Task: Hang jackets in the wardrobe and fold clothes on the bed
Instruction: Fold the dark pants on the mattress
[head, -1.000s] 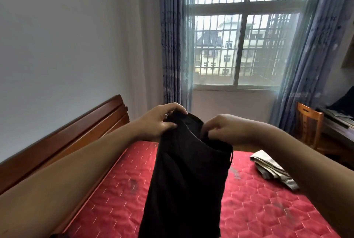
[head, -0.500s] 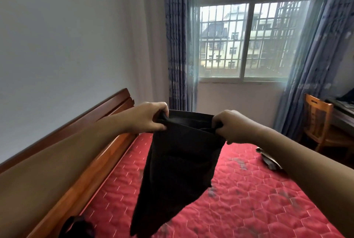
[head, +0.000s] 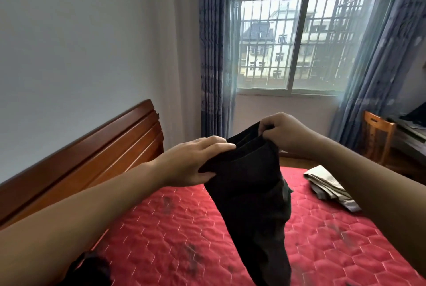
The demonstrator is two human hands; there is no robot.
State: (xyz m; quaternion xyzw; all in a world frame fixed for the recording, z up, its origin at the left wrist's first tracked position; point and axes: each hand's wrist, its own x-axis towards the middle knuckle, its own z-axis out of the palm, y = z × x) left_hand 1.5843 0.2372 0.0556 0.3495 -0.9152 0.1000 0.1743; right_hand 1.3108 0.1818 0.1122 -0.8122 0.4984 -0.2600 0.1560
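Observation:
A black garment (head: pixel 255 205) hangs in the air above the red quilted bed (head: pixel 175 235). My right hand (head: pixel 285 133) pinches its top edge from the right, fingers curled over the fabric. My left hand (head: pixel 196 163) holds the garment's left upper edge, thumb under the cloth and fingers stretched over it. The lower part of the garment drops toward the bed's front edge. A folded grey-beige piece of clothing (head: pixel 327 184) lies on the bed at the right.
A wooden headboard (head: pixel 92 154) runs along the left wall. Another dark item (head: pixel 92 272) lies at the bed's near left corner. A wooden chair (head: pixel 378 138) and a desk stand at the right, under blue curtains and a barred window.
My hands have come closer together and the right one has risen, so the stretched top edge now bunches. My left fingers have straightened over the cloth. The view has tilted slightly.

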